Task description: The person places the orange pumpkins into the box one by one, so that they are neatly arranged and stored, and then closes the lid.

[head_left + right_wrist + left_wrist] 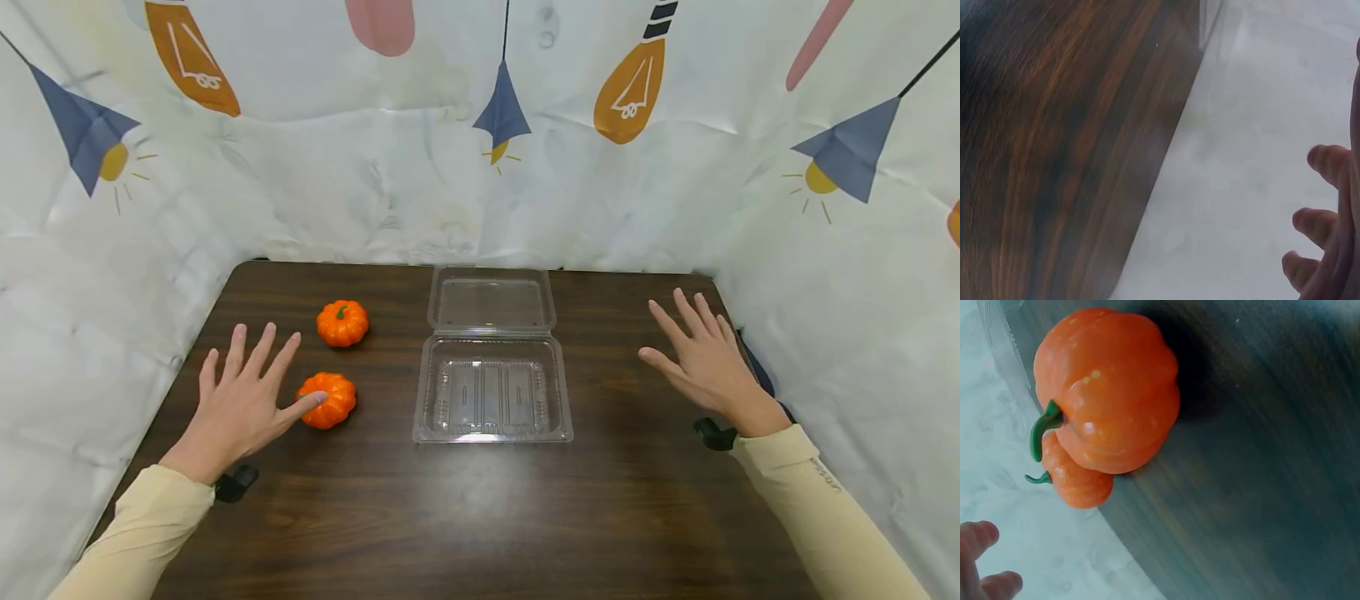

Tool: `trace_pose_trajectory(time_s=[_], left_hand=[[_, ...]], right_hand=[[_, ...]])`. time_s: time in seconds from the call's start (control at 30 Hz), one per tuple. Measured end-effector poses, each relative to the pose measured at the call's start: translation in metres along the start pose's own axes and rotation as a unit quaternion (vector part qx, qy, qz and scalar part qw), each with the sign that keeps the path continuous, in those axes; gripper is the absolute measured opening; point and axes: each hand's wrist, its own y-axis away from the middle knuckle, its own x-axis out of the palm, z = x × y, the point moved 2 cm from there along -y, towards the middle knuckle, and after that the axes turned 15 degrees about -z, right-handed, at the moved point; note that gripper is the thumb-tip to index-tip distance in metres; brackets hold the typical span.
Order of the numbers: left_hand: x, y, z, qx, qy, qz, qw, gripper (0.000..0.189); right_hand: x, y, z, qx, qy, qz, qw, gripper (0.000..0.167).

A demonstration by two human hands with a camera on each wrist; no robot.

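Two small orange pumpkins with green stems are on the left half of the table: a nearer pumpkin (pixel 336 408) and a farther pumpkin (pixel 342 323). My left hand (pixel 238 410) is spread with straight fingers, its thumb overlapping the nearer pumpkin in the head view; nothing is gripped. In the left wrist view the nearer pumpkin (pixel 1113 387) partly covers the farther pumpkin (pixel 1082 484). A clear plastic clamshell box (pixel 492 437) lies unfolded mid-table, its lid (pixel 491 300) laid back. Fingers also extended, my right hand (pixel 708 367) holds nothing over the table's right side.
The dark wooden table (pixel 480 525) has a white printed curtain (pixel 337 192) behind it and along both sides. Its right edge runs close by the right hand. In the right wrist view a bit of clear plastic (pixel 1210 22) shows at the top.
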Motion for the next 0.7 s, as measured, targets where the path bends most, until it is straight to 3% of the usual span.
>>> trace_pose_trajectory(time_s=[0.23, 0.37, 0.47, 0.7], left_hand=[[0.006, 0.008, -0.001, -0.017, 0.010, -0.002, 0.9998, 0.098], [0.012, 0.013, -0.002, -0.019, 0.023, -0.020, 0.9994, 0.097], [0.016, 0.019, -0.002, -0.019, 0.056, -0.031, 0.9978, 0.098], [0.026, 0.030, -0.004, -0.045, 0.133, 0.010, 0.9900, 0.108]], right_hand=[[0.011, -0.006, 0.007, -0.017, -0.014, -0.023, 0.9995, 0.079], [0.019, -0.008, 0.012, -0.005, -0.031, -0.025, 0.9992, 0.078], [0.025, -0.009, 0.017, 0.010, -0.056, -0.023, 0.9981, 0.079], [0.039, -0.009, 0.025, 0.037, -0.106, -0.020, 0.9934, 0.076]])
